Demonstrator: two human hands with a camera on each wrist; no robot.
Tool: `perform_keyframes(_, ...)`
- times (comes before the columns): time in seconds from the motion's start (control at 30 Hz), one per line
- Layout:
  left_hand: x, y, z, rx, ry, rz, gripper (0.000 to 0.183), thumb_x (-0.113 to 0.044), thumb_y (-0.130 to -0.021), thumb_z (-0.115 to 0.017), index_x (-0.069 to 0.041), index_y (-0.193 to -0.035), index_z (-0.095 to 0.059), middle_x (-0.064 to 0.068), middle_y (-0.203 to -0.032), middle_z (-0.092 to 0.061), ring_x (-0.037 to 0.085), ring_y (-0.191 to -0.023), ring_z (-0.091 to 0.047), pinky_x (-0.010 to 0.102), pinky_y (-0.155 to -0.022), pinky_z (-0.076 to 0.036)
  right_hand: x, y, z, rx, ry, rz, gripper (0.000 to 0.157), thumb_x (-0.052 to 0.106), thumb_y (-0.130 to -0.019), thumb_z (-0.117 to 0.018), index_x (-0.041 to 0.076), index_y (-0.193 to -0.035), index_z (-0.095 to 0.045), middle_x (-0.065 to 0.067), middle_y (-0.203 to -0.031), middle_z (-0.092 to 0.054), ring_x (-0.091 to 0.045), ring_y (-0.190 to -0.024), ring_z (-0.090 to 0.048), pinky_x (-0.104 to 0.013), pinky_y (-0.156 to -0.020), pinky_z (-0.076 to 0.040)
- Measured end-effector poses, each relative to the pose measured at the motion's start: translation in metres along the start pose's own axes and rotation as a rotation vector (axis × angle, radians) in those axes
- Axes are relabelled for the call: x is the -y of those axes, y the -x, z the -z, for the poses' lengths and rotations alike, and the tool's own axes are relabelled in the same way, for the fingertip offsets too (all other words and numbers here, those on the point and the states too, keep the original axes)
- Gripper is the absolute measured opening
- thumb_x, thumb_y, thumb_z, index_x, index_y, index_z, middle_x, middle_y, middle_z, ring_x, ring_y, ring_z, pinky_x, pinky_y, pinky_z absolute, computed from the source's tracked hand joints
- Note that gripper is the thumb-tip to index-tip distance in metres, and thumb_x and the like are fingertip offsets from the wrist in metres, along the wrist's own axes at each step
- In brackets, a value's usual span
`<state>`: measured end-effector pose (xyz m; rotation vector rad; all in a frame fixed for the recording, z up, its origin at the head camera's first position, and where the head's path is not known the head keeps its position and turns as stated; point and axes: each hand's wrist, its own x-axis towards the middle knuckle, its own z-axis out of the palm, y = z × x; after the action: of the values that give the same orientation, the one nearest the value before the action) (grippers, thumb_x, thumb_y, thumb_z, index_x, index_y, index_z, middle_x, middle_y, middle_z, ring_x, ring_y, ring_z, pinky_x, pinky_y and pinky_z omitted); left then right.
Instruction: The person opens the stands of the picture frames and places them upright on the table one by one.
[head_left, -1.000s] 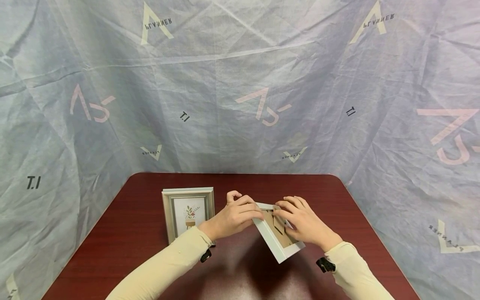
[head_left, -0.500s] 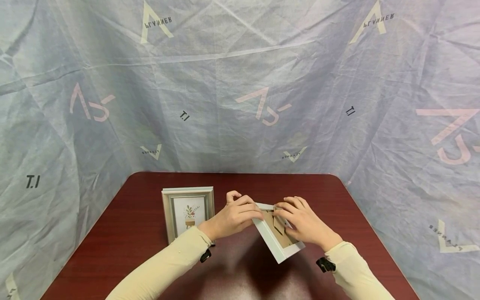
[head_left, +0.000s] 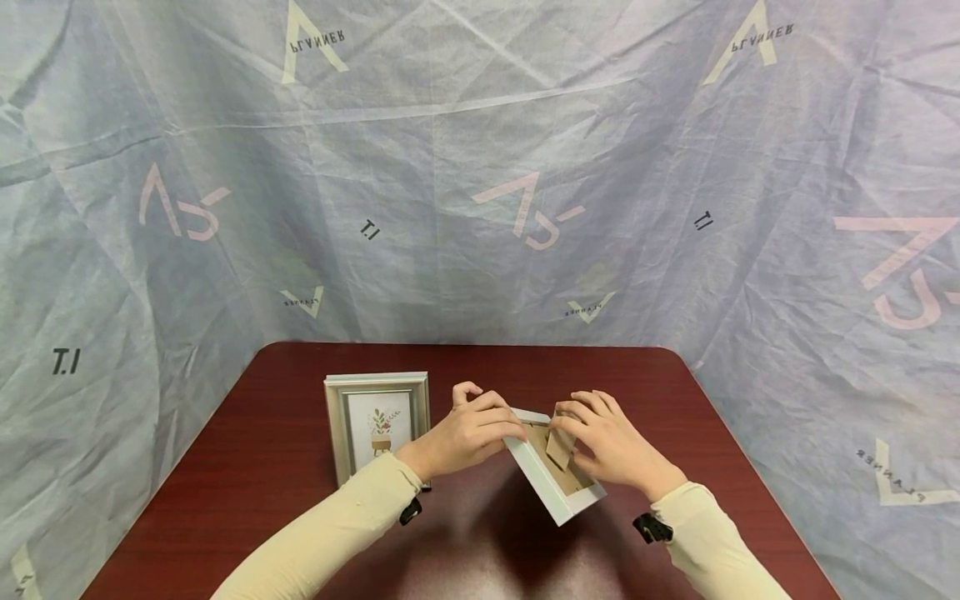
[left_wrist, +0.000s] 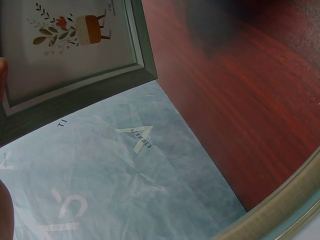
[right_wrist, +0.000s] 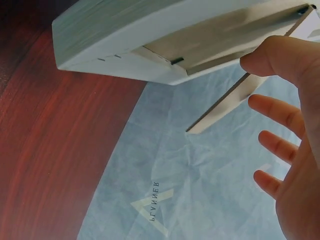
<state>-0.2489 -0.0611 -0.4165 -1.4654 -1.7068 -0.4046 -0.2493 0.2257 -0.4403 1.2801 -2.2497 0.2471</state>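
My left hand (head_left: 474,429) grips the upper left edge of a picture frame (head_left: 542,482), which is tilted above the table with its brown back towards me. In the left wrist view the front of this held frame (left_wrist: 80,95) shows a potted-plant print. At its back, my right hand (head_left: 609,437) pinches the support leg (head_left: 561,448) between thumb and fingers. The right wrist view shows the leg (right_wrist: 220,107) swung out at an angle from the backing, the thumb on it and the other fingers spread below. The index finger is mostly hidden there.
A second picture frame (head_left: 339,433) with a plant print stands upright on the left of the dark red table (head_left: 247,467), partly behind the left forearm. Grey printed cloth (head_left: 450,275) hangs around the table's far and side edges.
The support leg has swung further out from the frame's back, with my right fingers shifting slightly up and right. My left hand and the standing frame have stayed in place.
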Motion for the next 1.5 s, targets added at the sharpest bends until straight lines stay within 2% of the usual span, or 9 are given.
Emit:
perform_keyframes(0.1, 0.0, 0.0009, -0.0005, 0.003, -0.003, 0.008, 0.022, -0.013, -0.08, -0.081, -0.018, -0.1, -0.073, -0.011, -0.099, -0.07, 0.01, -0.093, -0.058, 0.045, -0.085, -0.028, -0.0006, 0.0007, 0.0008, -0.008, 0.011, -0.009, 0.045, 0.005, -0.067, -0.067, 0.016, -0.111, -0.066, -0.01, -0.117, -0.062, -0.037, -0.115, -0.052, -0.059, -0.094, -0.035)
perform_keyframes(0.3, -0.0007, 0.0035, -0.0014, 0.014, -0.012, 0.01, 0.026, -0.01, -0.077, -0.081, -0.017, -0.1, -0.073, -0.011, -0.099, -0.07, 0.01, -0.092, -0.056, 0.045, -0.085, -0.028, 0.0, 0.0026, 0.002, 0.0, 0.009, -0.033, 0.048, 0.005, -0.067, -0.071, 0.017, -0.113, -0.066, -0.009, -0.118, -0.059, -0.037, -0.116, -0.05, -0.058, -0.096, -0.033)
perform_keyframes(0.63, -0.0012, 0.0043, -0.0025, 0.002, 0.012, 0.014, 0.023, -0.013, -0.078, -0.081, -0.016, -0.1, -0.074, -0.011, -0.1, -0.07, 0.01, -0.091, -0.057, 0.046, -0.086, -0.028, 0.0002, 0.0036, 0.0025, -0.032, 0.017, -0.025, 0.046, 0.006, -0.065, -0.072, 0.017, -0.11, -0.066, -0.013, -0.118, -0.059, -0.042, -0.117, -0.049, -0.06, -0.095, -0.033)
perform_keyframes(0.83, -0.0023, 0.0052, -0.0038, 0.0, 0.002, 0.008, 0.024, -0.013, -0.077, -0.082, -0.017, -0.099, -0.074, -0.011, -0.099, -0.07, 0.01, -0.091, -0.057, 0.046, -0.086, -0.028, 0.0015, 0.0047, 0.002, -0.023, 0.017, -0.027, 0.046, 0.006, -0.066, -0.072, 0.017, -0.111, -0.066, -0.012, -0.119, -0.059, -0.041, -0.117, -0.049, -0.061, -0.094, -0.033)
perform_keyframes(1.33, -0.0046, 0.0052, -0.0031, -0.004, 0.006, 0.014, 0.026, -0.005, -0.078, -0.079, -0.017, -0.101, -0.073, -0.011, -0.099, -0.07, 0.009, -0.094, -0.058, 0.046, -0.086, -0.029, 0.0027, 0.0062, -0.0013, -0.041, 0.018, -0.046, 0.046, 0.005, -0.068, -0.068, 0.015, -0.113, -0.066, -0.015, -0.121, -0.058, -0.041, -0.117, -0.049, -0.06, -0.095, -0.033)
perform_keyframes(1.5, -0.0057, 0.0041, -0.003, -0.008, -0.011, -0.003, 0.022, -0.011, -0.08, -0.08, -0.017, -0.1, -0.074, -0.011, -0.1, -0.07, 0.009, -0.094, -0.058, 0.046, -0.087, -0.028, 0.0031, 0.0059, -0.0023, -0.047, 0.002, -0.04, 0.048, 0.007, -0.07, -0.07, 0.015, -0.117, -0.065, -0.016, -0.122, -0.058, -0.042, -0.117, -0.049, -0.059, -0.096, -0.032)
